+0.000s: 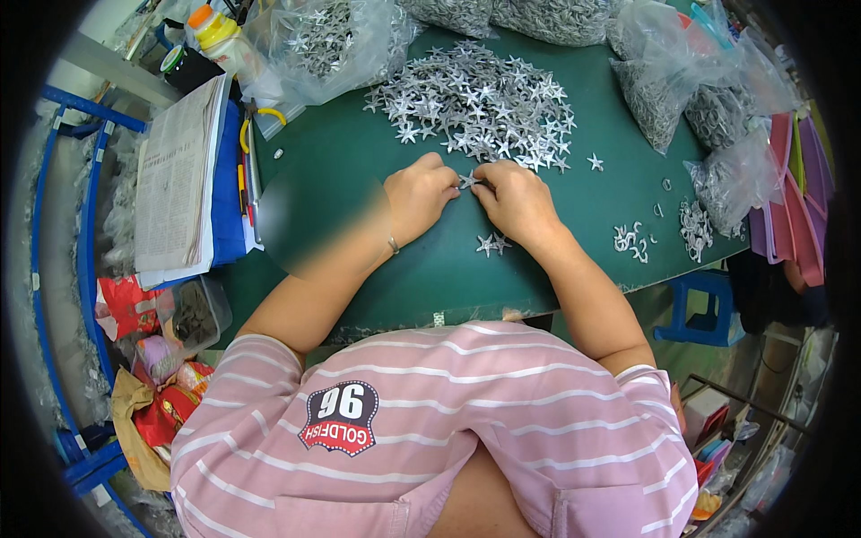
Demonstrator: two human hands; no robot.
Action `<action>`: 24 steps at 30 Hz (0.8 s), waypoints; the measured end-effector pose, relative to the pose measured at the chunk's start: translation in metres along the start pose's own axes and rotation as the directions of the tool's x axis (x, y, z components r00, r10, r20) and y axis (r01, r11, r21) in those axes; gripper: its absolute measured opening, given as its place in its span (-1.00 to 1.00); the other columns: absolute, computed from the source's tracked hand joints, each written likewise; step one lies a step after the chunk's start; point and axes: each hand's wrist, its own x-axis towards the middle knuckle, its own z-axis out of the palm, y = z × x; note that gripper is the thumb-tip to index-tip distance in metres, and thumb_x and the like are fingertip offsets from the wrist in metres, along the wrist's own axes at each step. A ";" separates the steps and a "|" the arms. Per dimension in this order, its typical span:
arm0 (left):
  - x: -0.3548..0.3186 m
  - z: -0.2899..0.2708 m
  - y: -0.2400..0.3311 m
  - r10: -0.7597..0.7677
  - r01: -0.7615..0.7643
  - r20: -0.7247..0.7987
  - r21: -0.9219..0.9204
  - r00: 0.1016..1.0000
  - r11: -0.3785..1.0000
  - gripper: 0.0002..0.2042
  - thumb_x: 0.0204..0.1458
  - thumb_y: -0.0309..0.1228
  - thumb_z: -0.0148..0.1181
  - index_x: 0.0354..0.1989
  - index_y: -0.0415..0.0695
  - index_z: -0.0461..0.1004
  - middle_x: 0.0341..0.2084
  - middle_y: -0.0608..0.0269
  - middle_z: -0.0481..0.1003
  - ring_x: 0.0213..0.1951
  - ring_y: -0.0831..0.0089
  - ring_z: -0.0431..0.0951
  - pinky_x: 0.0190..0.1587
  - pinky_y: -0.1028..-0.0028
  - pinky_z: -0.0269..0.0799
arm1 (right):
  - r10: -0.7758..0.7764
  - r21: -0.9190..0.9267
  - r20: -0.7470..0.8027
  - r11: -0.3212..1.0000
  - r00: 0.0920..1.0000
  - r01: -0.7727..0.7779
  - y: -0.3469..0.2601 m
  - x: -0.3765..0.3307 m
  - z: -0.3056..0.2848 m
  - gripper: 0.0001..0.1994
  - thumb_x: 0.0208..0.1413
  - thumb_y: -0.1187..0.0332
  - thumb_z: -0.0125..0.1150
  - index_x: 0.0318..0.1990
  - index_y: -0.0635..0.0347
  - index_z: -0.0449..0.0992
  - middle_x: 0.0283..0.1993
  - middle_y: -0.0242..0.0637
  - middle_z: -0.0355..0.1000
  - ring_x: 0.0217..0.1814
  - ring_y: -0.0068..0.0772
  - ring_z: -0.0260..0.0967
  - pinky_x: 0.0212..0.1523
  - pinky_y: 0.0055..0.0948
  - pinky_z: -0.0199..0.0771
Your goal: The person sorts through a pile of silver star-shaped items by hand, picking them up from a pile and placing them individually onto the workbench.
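Between my two hands is a small silver starfish-shaped metal piece (468,180), raised over the green tabletop. My right hand (517,203) pinches it from the right with thumb and fingers. From the other side my left hand (418,199), fingers curled and closed, grips its left edge; the fingertips partly hide that edge. Just beyond my hands lies a large heap of the same silver starfish pieces (480,99). A few more starfish pieces (491,244) lie nearer me, beside my right wrist. One single starfish piece (595,162) sits apart at the right.
Clear bags of metal pieces (650,103) line the far right, with an open bag (327,45) at the far left. Small curved metal parts (631,242) lie right. A newspaper (175,175), yellow-handled pliers (247,133) and bottle (215,36) stand left. A blue stool (704,307) is below.
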 end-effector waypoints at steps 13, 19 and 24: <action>-0.021 -0.042 0.005 -0.332 0.460 0.567 -0.816 0.754 -0.349 -0.89 0.12 -0.42 0.07 -0.42 -0.10 0.30 -0.53 0.30 0.33 -0.65 0.62 0.23 -0.70 0.68 0.05 | -0.095 0.146 0.016 0.985 0.995 0.092 0.012 -0.025 -0.017 -0.89 -0.01 0.47 0.24 -0.29 0.20 0.59 -0.35 -0.18 0.49 -0.39 -0.18 0.47 -0.32 -0.33 0.48; -0.020 -0.027 0.009 -0.410 0.590 0.498 -0.797 0.764 0.131 -0.90 0.08 -0.48 0.18 -0.37 -0.15 0.36 -0.59 0.36 0.35 -0.64 0.67 0.29 -0.69 0.70 0.04 | 0.053 0.683 0.154 0.716 0.987 -0.145 0.022 -0.027 -0.016 -0.89 -0.01 0.44 0.32 -0.41 0.28 0.52 -0.53 -0.43 0.43 -0.41 -0.46 0.43 -0.49 -0.49 0.36; -0.004 -0.015 0.011 -0.357 0.457 0.286 -0.581 0.889 0.674 -0.88 -0.01 -0.52 0.26 -0.31 -0.22 0.48 -0.56 0.36 0.43 -0.54 0.66 0.40 -0.52 0.63 0.27 | 0.136 0.968 0.238 -0.114 0.962 -0.224 0.054 -0.031 -0.046 -0.85 0.14 0.35 0.11 -0.22 0.24 0.43 -0.41 -0.25 0.41 -0.53 -0.52 0.34 -0.78 -0.69 0.14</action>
